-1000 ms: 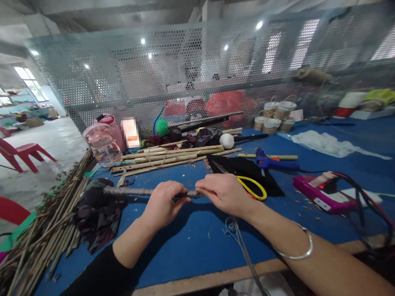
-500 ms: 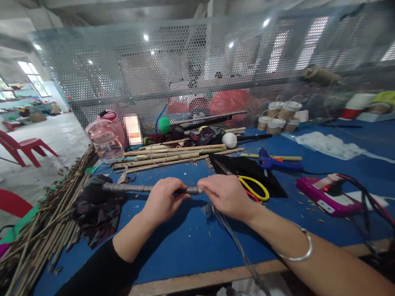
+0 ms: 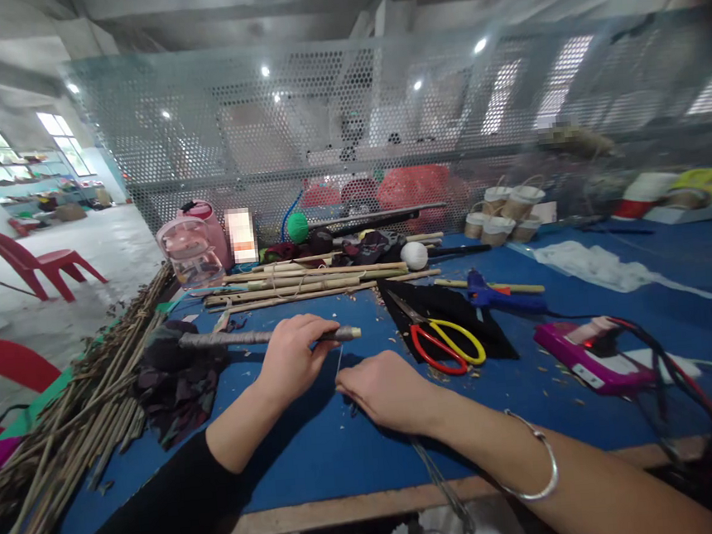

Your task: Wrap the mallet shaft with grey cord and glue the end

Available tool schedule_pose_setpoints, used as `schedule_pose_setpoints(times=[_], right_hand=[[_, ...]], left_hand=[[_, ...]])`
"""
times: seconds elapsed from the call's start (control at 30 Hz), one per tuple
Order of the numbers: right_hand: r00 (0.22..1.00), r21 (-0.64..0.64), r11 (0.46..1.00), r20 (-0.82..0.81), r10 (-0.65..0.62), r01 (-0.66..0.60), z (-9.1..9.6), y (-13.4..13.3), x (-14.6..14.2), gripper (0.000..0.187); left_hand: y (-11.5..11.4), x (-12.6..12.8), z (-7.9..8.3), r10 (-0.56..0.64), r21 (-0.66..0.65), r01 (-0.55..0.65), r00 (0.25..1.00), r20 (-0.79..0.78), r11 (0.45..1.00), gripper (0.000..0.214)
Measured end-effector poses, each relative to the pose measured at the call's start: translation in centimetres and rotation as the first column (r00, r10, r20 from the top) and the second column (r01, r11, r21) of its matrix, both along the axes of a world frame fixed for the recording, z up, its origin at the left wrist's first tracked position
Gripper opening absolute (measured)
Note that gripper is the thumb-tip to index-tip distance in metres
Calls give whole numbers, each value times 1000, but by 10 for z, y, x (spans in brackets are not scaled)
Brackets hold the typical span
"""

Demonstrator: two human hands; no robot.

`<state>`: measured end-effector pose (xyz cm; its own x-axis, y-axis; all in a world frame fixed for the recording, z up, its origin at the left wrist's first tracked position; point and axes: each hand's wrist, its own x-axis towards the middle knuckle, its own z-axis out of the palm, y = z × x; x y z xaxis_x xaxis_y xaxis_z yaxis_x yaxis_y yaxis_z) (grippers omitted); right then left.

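Note:
My left hand is closed round a stick wrapped in grey material, close to its bare pale right end. At the stick's far left is a round dark head with crumpled dark patterned cloth beneath it. Below the bare end, my right hand pinches a thin thread that runs up to the stick. A bundle of grey strands trails from under my right hand over the table's front edge. Scissors with one red and one yellow handle lie on black cloth, right of my right hand.
Thin brown sticks are heaped along the left edge. More pale sticks lie at the back beside a white ball. At right are a blue glue gun, a purple power strip with cables, and a plastic bag.
My right hand has moved down and left from the stick's end, which now shows bare. The red scissor handle is uncovered. My left hand has stayed on the stick.

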<state>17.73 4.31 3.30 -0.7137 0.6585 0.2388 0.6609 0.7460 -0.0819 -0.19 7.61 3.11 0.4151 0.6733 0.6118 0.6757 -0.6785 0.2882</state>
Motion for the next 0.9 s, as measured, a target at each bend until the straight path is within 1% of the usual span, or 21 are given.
schedule_pose_setpoints(times=[0.03,0.07,0.13,0.2,0.27,0.33,0.37,0.4,0.47,0.53,0.57,0.63,0.67,0.73,0.8,0.83,0.9], right_hand=[[998,39,999,-46,34,-32,3,-1,2,27],[992,80,996,-123,36,-26,6,0,6,28],[948,114,990,-313,-48,88,10,9,16,31],[886,51,979,-436,-157,199,12,22,26,31],[871,-53,973,-437,-224,223,11,33,32,31],[902,-142,966,-352,-252,214,8,37,31,30],[922,-166,962,-289,-257,217,6,36,29,28],[941,-167,960,-218,-258,225,5,33,25,27],[971,-110,970,-76,-227,218,6,22,17,25],[992,-44,991,24,-127,128,9,10,10,25],[998,-17,998,33,-61,62,11,4,9,25],[998,43,999,-46,31,-29,17,0,11,28],[991,75,997,-126,34,-25,19,0,15,30],[947,100,992,-320,-41,77,22,8,24,34],[876,50,978,-455,-160,204,21,20,32,35],[851,11,968,-478,-216,252,19,25,34,34],[847,-62,948,-434,-307,312,14,31,33,32]], left_hand=[[0,0,0,-21,-4,21,1000,-11,1000,18],[0,0,0,-49,-9,49,999,-21,999,19],[-1,1,1,-104,-23,104,994,-34,994,18],[-5,2,3,-148,-30,147,988,-36,989,18],[-7,2,5,-163,-18,163,986,-26,986,18],[-8,2,6,-147,4,147,989,-8,989,17],[-7,1,6,-127,13,127,992,-2,992,17],[-7,1,6,-102,19,102,995,-2,995,18],[-4,0,6,-35,10,36,999,-13,999,27],[-2,0,5,43,-14,-43,999,-27,999,34],[-1,0,5,75,-28,-76,996,-37,997,32],[0,1,4,94,-53,-98,993,-68,994,19],[-1,1,4,77,-65,-82,994,-84,995,13],[-3,2,4,14,-82,-22,995,-98,996,9],[-6,3,5,-35,-73,29,996,-85,997,11],[-8,3,6,-43,-53,39,997,-70,998,11],[-10,3,8,-17,13,18,999,-26,1000,12]])
